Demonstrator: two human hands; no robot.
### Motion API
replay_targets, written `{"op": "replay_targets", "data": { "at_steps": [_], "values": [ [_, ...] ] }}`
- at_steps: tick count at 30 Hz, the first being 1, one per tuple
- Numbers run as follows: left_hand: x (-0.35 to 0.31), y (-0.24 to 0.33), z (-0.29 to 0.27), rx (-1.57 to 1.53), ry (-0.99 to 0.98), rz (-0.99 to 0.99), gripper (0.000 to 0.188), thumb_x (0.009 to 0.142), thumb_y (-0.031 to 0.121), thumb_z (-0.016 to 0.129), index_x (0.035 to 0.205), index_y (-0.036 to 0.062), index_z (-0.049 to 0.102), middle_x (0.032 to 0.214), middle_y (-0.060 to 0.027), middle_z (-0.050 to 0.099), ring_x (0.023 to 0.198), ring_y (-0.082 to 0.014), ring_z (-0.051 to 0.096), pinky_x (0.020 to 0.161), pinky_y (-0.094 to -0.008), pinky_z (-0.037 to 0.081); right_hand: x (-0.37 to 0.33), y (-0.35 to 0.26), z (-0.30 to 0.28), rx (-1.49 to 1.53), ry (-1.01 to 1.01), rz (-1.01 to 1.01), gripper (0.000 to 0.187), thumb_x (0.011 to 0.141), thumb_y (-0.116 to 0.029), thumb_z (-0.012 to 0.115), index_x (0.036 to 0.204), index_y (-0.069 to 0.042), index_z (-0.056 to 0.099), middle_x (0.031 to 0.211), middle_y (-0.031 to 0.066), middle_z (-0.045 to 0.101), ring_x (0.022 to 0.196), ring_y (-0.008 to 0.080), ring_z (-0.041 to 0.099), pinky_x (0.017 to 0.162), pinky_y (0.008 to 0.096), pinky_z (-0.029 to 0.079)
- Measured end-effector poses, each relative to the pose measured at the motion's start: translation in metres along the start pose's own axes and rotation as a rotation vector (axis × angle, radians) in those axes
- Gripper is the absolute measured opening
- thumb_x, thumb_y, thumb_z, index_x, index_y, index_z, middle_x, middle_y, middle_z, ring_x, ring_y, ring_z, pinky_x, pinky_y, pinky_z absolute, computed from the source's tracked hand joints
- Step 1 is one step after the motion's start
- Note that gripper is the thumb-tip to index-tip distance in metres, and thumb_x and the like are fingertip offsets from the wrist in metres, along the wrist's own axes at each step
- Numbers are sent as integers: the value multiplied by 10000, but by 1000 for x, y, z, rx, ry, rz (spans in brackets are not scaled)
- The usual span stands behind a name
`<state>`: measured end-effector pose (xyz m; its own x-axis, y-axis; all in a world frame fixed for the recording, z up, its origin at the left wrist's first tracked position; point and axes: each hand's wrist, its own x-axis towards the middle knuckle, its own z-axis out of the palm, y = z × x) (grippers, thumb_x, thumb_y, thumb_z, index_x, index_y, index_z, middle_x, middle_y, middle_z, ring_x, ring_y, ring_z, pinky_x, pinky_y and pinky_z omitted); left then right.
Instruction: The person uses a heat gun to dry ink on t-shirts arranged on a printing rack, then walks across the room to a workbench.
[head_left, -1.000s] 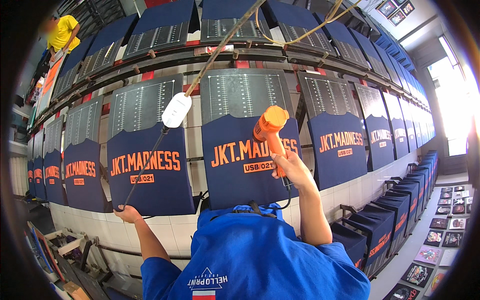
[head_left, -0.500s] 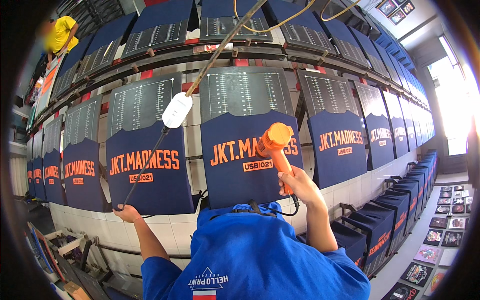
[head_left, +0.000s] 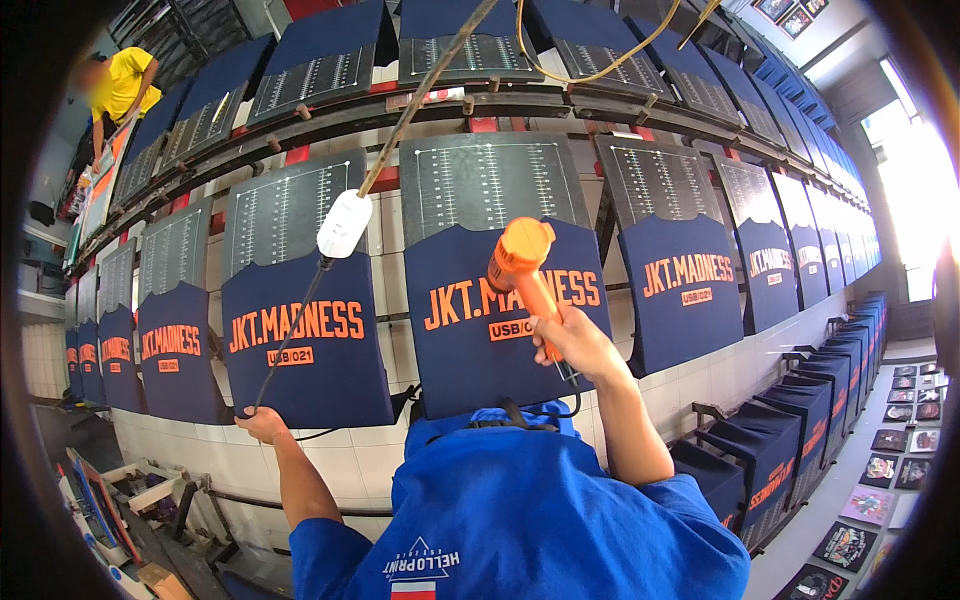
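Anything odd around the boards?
One thing: the white connector hangs mid-air from a brown cable, and its black cord crosses in front of a printed navy shirt toward the left hand. A line over the work looks odd; contact with the print is unclear. No spill visible.

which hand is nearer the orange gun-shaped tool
Right: the right hand is wrapped around the handle of the orange gun-shaped tool. The left hand is apart from it, left and lower in view, by a navy shirt's lower left corner.
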<state>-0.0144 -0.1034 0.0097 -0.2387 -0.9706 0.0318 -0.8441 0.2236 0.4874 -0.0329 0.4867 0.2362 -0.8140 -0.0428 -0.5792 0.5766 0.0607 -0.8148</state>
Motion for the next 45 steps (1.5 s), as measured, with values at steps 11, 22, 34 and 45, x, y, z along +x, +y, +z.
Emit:
{"op": "replay_targets", "data": {
  "at_steps": [11, 22, 34, 45],
  "values": [
    [62, -29, 11, 247, -131, 31, 559, 1017, 457, 440, 1372, 29, 377, 1229, -355, 499, 1166, -517, 525, 945, -576, 472, 2, -4, 2, 75, -50, 27, 265, 983, -241, 592, 1019, 16, 541, 776, 36, 591, 618, 124, 628, 576, 262, 527],
    [58, 1, 14, 221, 3, 57, 466, 996, 378, 390, 1107, -38, 566, 1043, -274, 635, 943, -457, 640, 858, -588, 505, 3, -5, 42, 110, 53, 1, 241, 982, -239, 576, 1019, -2, 549, 783, 39, 593, 622, 124, 622, 561, 258, 507],
    [63, -8, 11, 278, 4, 194, 476, 964, 342, 338, 1058, -36, 611, 1058, -236, 649, 975, -466, 615, 890, -579, 477, -39, 12, 53, -8, 182, 53, 269, 976, -231, 576, 1062, 23, 550, 778, 48, 592, 600, 121, 625, 554, 248, 514],
    [46, 13, -4, 233, -80, 61, 490, 959, 347, 333, 1135, -18, 608, 1161, -235, 630, 1060, -485, 601, 866, -605, 512, -32, 15, 67, 47, 47, 59, 268, 983, -240, 600, 1031, 19, 551, 797, 48, 593, 626, 125, 637, 567, 257, 526]
  ]
}}
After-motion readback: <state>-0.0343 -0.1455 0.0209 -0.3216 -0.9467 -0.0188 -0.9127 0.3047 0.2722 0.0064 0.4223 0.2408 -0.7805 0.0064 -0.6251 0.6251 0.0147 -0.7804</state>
